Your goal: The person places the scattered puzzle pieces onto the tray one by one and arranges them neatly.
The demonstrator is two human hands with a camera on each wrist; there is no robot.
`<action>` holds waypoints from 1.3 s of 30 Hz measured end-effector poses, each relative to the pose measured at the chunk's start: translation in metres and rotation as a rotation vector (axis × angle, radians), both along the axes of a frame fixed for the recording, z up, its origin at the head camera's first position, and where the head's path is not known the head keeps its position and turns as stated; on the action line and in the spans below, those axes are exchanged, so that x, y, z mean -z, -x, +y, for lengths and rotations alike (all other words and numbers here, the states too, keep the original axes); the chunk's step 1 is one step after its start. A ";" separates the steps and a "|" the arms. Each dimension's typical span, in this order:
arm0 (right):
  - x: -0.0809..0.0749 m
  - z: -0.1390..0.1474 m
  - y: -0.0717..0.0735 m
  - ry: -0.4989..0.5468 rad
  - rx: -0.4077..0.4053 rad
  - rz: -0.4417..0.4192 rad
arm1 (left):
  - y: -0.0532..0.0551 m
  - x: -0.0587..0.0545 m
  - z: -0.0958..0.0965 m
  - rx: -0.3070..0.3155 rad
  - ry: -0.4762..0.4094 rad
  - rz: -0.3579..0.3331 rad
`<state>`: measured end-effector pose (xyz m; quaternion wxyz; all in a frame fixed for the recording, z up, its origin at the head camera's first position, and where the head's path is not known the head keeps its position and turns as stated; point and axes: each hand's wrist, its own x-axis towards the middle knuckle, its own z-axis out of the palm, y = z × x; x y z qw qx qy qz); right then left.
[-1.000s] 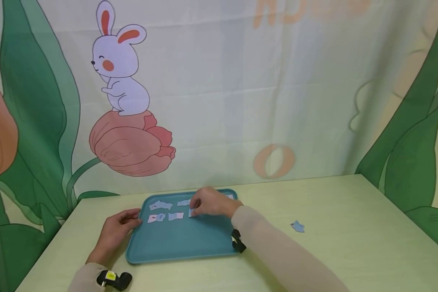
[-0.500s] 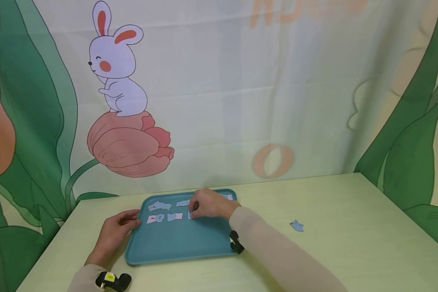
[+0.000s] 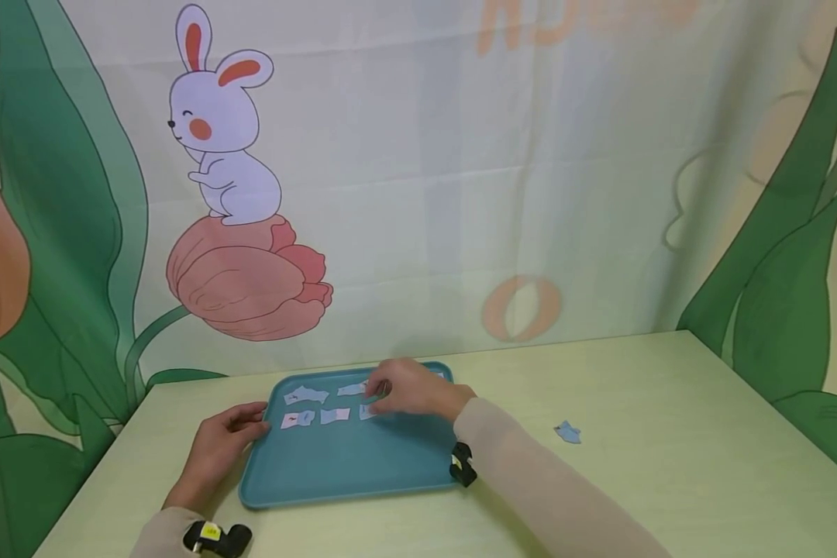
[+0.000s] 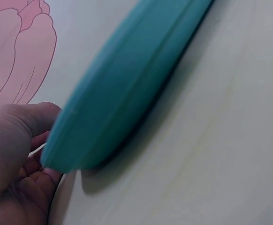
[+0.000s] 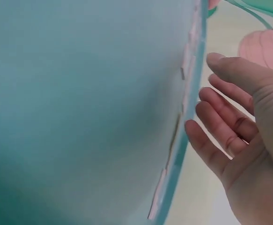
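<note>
My left hand [image 3: 219,442] holds the left rim of a teal tray [image 3: 342,465], its thumb and fingers at the rim in the left wrist view. Over the tray's back half is my right hand [image 3: 413,387]. In the right wrist view its fingers are relaxed and apart, with nothing between them. Just beneath its thumb lies a light-blue torn paper piece [image 3: 366,411], partly covered. Left of it in the front row are a pale pink-and-white piece [image 3: 335,415] and a pink-and-blue piece [image 3: 297,419]. Behind lie two torn pieces, one wide [image 3: 306,395] and one narrow [image 3: 351,389].
One more blue torn piece [image 3: 568,432] lies on the pale table [image 3: 642,473], right of the tray. A printed curtain [image 3: 404,194] hangs along the table's back edge. Another paper bit [image 3: 440,376] shows behind the right hand. Black wrist straps [image 3: 218,539] are on both arms.
The right hand has shifted slightly right and its thumb and fingers have parted, letting go of the light-blue paper piece, which now shows more. The left hand stays at the tray's rim.
</note>
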<state>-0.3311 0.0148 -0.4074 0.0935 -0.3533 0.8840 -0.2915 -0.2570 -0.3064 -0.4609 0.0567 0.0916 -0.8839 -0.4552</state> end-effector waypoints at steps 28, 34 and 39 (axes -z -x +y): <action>-0.010 0.124 -0.019 0.221 0.027 0.061 | 0.000 0.006 -0.005 0.003 0.003 0.022; -0.011 0.149 -0.022 0.217 0.063 0.063 | 0.000 0.004 -0.003 0.005 0.005 0.024; -0.012 0.167 -0.025 0.206 0.091 0.059 | 0.001 0.004 -0.001 0.005 -0.002 0.028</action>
